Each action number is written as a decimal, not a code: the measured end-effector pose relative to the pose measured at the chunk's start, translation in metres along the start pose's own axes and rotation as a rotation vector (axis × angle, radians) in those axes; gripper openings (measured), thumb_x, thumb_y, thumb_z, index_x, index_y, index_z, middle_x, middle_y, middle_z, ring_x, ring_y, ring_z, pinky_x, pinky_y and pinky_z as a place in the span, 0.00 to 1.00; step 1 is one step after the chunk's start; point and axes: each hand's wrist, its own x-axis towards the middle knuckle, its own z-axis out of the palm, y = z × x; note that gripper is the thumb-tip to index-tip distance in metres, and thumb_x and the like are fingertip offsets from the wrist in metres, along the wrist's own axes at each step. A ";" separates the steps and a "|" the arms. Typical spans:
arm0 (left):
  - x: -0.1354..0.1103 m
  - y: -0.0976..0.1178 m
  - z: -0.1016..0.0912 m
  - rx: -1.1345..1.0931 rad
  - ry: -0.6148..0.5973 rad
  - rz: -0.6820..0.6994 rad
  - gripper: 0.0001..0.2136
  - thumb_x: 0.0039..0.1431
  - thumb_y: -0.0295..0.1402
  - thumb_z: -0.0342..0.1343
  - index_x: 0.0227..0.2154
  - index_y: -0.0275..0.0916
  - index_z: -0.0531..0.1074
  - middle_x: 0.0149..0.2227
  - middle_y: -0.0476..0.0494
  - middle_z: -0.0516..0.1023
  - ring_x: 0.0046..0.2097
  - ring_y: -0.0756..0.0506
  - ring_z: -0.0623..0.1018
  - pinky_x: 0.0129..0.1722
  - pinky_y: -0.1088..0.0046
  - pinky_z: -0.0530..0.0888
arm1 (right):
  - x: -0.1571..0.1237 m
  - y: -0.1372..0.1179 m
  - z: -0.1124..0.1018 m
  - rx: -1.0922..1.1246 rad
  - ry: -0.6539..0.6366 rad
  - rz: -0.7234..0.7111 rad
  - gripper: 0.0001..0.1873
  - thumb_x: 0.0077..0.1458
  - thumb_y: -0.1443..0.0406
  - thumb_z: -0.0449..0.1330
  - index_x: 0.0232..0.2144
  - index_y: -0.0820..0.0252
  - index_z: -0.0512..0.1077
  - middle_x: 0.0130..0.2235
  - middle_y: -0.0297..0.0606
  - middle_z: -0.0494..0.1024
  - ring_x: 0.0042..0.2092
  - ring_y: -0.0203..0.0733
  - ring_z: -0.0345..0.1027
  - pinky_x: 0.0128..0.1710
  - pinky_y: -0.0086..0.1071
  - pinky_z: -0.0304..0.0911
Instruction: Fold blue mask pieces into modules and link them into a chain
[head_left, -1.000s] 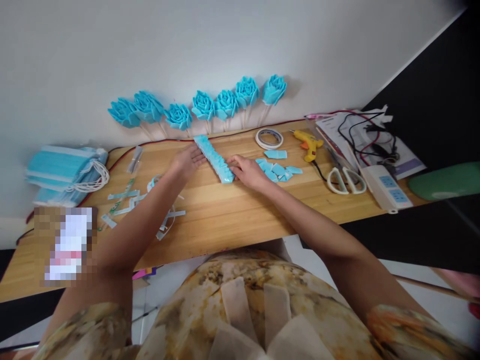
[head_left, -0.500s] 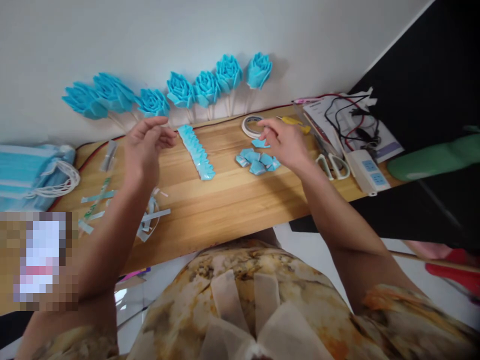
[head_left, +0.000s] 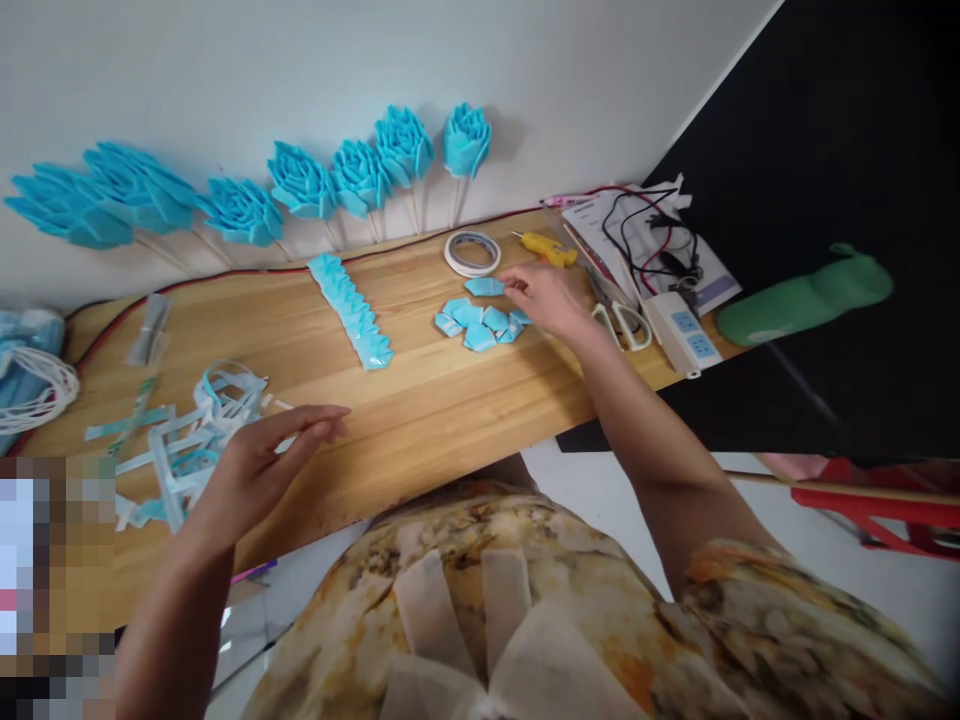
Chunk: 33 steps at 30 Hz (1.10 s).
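Observation:
My right hand (head_left: 549,298) rests at the right edge of a small pile of folded blue petals (head_left: 476,327), with its fingertips at a single blue petal piece (head_left: 484,286); I cannot see whether it grips that piece. My left hand (head_left: 264,458) hovers low over the near edge of the wooden table (head_left: 420,410), fingers stretched out and holding nothing, beside a heap of cut mask strips (head_left: 187,430). A row of overlapped blue petals (head_left: 351,309) lies untouched between the two hands.
Several blue fabric roses on sticks (head_left: 300,180) lean on the wall. A tape roll (head_left: 472,252), yellow glue gun (head_left: 549,248), scissors (head_left: 622,322), power strip (head_left: 681,335) and tangled cables (head_left: 645,235) sit right. White ear loops (head_left: 30,390) lie far left.
Both hands left the petal row. The right hand went right to the loose petals and settled there. The left hand rose, then dropped toward the table's near edge. The view swung right.

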 end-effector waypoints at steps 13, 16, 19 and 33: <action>0.010 0.012 0.029 -0.143 -0.058 0.013 0.16 0.66 0.51 0.61 0.44 0.47 0.86 0.39 0.44 0.88 0.42 0.40 0.86 0.50 0.63 0.82 | 0.020 -0.003 0.008 0.196 0.044 0.119 0.13 0.60 0.70 0.59 0.43 0.59 0.83 0.42 0.42 0.87 0.43 0.45 0.78 0.45 0.36 0.70; 0.033 0.028 0.041 -0.214 -0.057 0.077 0.14 0.66 0.48 0.62 0.44 0.46 0.85 0.38 0.44 0.87 0.40 0.43 0.85 0.47 0.66 0.82 | 0.011 -0.019 0.006 0.751 0.044 0.158 0.07 0.57 0.66 0.63 0.38 0.60 0.80 0.34 0.35 0.83 0.33 0.37 0.73 0.37 0.32 0.69; 0.063 0.042 0.060 -0.324 0.004 0.081 0.19 0.65 0.47 0.62 0.51 0.41 0.82 0.44 0.40 0.86 0.39 0.46 0.81 0.41 0.69 0.81 | -0.006 -0.047 0.008 1.138 -0.082 0.169 0.12 0.52 0.59 0.69 0.37 0.58 0.79 0.31 0.31 0.80 0.28 0.33 0.69 0.31 0.29 0.68; 0.108 0.051 0.087 -0.408 -0.121 -0.021 0.10 0.56 0.39 0.62 0.24 0.38 0.73 0.23 0.51 0.73 0.26 0.52 0.69 0.28 0.76 0.66 | -0.023 -0.078 0.018 1.324 -0.198 0.110 0.22 0.58 0.49 0.68 0.49 0.54 0.79 0.41 0.34 0.82 0.41 0.36 0.74 0.42 0.31 0.71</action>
